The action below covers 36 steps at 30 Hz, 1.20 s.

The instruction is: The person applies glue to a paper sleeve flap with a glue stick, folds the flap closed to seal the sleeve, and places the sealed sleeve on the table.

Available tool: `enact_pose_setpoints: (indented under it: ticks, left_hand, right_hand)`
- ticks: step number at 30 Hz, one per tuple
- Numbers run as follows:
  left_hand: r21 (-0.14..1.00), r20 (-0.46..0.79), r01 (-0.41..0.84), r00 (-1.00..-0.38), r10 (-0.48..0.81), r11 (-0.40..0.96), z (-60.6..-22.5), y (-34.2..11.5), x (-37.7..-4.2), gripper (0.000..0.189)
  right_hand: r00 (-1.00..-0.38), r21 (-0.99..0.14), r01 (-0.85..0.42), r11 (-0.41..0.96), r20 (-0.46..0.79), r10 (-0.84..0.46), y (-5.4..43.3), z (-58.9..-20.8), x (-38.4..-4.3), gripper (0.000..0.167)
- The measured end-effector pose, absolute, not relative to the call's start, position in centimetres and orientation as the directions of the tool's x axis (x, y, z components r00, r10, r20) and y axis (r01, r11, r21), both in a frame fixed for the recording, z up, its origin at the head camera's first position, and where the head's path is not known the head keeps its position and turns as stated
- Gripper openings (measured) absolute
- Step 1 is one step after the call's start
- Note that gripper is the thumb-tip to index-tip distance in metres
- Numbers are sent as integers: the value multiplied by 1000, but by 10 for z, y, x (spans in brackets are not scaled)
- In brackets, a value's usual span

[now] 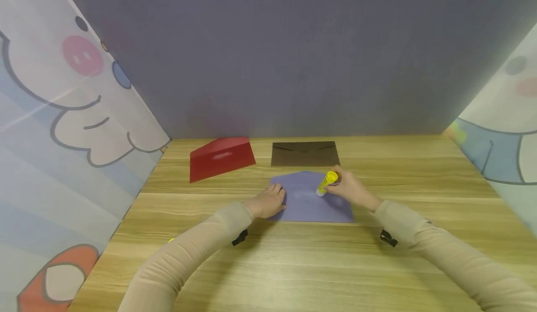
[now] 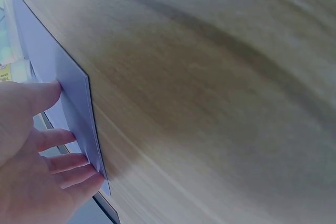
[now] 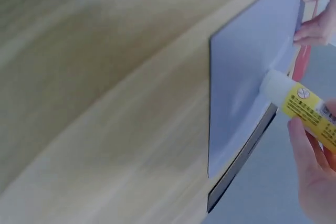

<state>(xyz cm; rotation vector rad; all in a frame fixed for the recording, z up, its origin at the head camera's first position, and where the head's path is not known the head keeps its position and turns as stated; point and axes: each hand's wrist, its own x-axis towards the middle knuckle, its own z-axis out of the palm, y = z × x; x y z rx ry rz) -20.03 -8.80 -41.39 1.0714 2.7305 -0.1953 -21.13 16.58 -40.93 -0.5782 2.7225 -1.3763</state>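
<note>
A purple envelope [image 1: 299, 204] lies flat on the wooden table, its pointed flap at the far side. With spread fingertips my left hand [image 1: 268, 202] presses on its left end; the left wrist view shows the thumb and fingers [image 2: 79, 174] touching the paper. My right hand [image 1: 350, 190] grips a yellow glue stick [image 1: 327, 182], tilted with its white end down on the envelope. In the right wrist view the glue stick [image 3: 312, 111] meets the purple surface, and part of its yellow label shows.
Behind and to the left lies a red envelope [image 1: 222, 159]. A dark brown envelope [image 1: 305, 156] lies just beyond the purple one. A small yellow thing [image 1: 171, 240] peeks out by the left sleeve, mostly hidden. A grey panel [image 1: 302, 60] stands along the table's far edge.
</note>
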Motion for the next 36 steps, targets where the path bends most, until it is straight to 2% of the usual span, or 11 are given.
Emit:
enact_pose_setpoints:
  ticks: [4,9,12,16,21,25,28,31,34,36]
  left_hand:
    - [-51,-234,682,-719,655,730,-415,-88,-201,45]
    - [-53,-246,677,-721,648,734,-415,-87,-201,46]
    - [-50,-246,677,-721,648,734,-416,-87,-202,46]
    - [-48,-242,680,-719,652,732,-416,-88,-202,45]
    - [-49,-233,681,-719,655,730,-418,-88,-202,44]
    - [-50,-235,680,-720,653,731,-419,-87,-203,44]
    - [-47,-240,679,-720,651,733,-418,-87,-202,44]
    - [-47,-248,676,-721,647,735,-417,-86,-202,45]
    - [-48,-252,674,-722,644,737,-417,-86,-202,45]
    - [-46,-253,673,-723,643,739,-416,-86,-202,45]
  right_hand:
    - [-921,-759,-317,568,105,-374,173,-405,-214,31]
    - [-854,-612,-470,636,132,-504,182,-395,-214,23]
    - [-802,-464,-571,678,135,-583,184,-391,-214,21]
    - [-750,-214,-660,720,119,-651,183,-389,-212,22]
    - [-720,135,-667,732,136,-681,177,-395,-206,16]
    - [-679,281,-638,717,233,-696,176,-405,-201,17]
    - [-657,295,-625,723,300,-691,177,-411,-199,18]
    - [-661,241,-627,741,338,-670,181,-414,-199,21]
    - [-708,95,-626,774,347,-615,186,-415,-200,28]
    - [-759,-58,-607,793,340,-556,190,-414,-199,30]
